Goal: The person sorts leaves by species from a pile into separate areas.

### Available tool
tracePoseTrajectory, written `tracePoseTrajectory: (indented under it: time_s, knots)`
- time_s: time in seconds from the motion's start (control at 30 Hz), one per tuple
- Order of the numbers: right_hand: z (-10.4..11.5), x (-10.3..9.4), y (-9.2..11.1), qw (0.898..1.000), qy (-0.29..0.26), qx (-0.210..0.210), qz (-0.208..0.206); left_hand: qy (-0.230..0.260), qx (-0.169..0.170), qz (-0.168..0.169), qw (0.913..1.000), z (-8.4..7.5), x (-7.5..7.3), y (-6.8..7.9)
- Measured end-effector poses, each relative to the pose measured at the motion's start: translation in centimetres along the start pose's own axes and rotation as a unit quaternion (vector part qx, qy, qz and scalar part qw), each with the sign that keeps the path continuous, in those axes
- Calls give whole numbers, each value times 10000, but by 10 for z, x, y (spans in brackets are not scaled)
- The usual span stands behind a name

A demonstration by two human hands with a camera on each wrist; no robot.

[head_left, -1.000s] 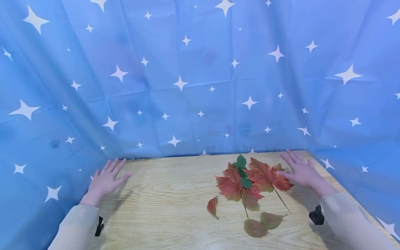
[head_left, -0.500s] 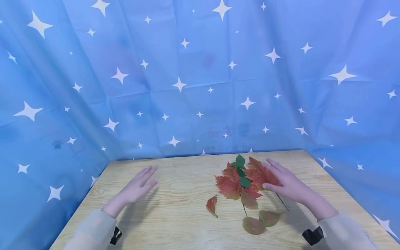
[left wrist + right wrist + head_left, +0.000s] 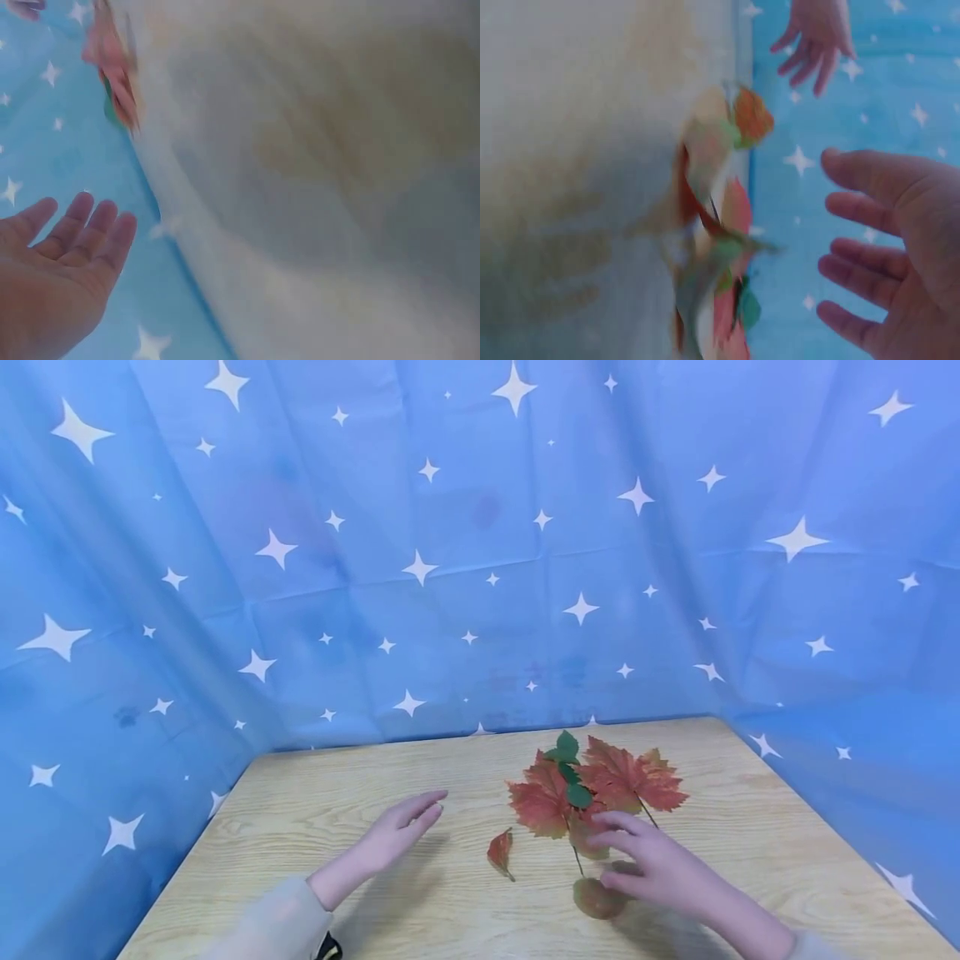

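My left hand [image 3: 393,835] hovers over the wooden table left of the leaves, fingers straight and holding nothing. Its palm shows in the left wrist view, fingers spread. My right hand [image 3: 656,864] hangs above the front of the leaf group, fingers loosely bent and apart, nothing between them. It partly covers a brownish-green round leaf [image 3: 596,900] and others beside it. Behind lie two big red lobed leaves, a left one [image 3: 540,806] and a right one [image 3: 611,772], with thin stems. A green leaf sprig [image 3: 567,772] rests between them. A small curled red leaf [image 3: 500,852] lies nearest my left hand.
The light wooden tabletop [image 3: 315,802] runs back to a blue curtain [image 3: 450,610] with white stars. The curtain also hangs along the left and right sides. Both wrist views are blurred over the table.
Both hands have come inward from the table's sides. My left hand moved right; my right hand moved left and nearer, now over the front leaves. The leaves lie as before.
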State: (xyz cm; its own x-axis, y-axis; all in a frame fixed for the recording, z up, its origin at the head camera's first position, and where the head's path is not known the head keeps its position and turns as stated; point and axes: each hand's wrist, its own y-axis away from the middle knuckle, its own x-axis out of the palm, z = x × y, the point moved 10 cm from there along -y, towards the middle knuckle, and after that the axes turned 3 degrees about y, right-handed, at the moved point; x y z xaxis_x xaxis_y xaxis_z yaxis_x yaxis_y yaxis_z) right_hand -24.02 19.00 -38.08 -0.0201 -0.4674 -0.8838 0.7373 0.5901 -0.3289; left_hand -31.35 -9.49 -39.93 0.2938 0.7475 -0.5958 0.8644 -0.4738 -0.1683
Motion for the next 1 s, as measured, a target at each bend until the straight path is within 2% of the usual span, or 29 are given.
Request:
tracePoseTrajectory:
  time_s: [0.07,0.17,0.27,0.43,0.57,0.63,1.0]
  knots:
    - [9,4,0,9998,69,-186,-83,675,-276,226,9971,0,14,-2]
    - [20,8,0,9987,317,-318,-225,1597,-732,474,9833,2,32,-4]
    - [25,15,-3,9992,358,-161,-111,1942,-1096,534,9734,7,46,-4]
    - [16,32,-3,9973,68,618,387,2154,-1683,601,9600,23,65,-5]
    - [5,43,2,9912,-227,1118,678,2161,-2062,750,9514,35,81,-7]
    - [1,47,3,9890,-291,1225,778,2036,-2138,801,9521,36,86,-10]
    - [-8,55,3,9906,-217,1133,731,1058,-2400,1109,9586,29,94,-28]
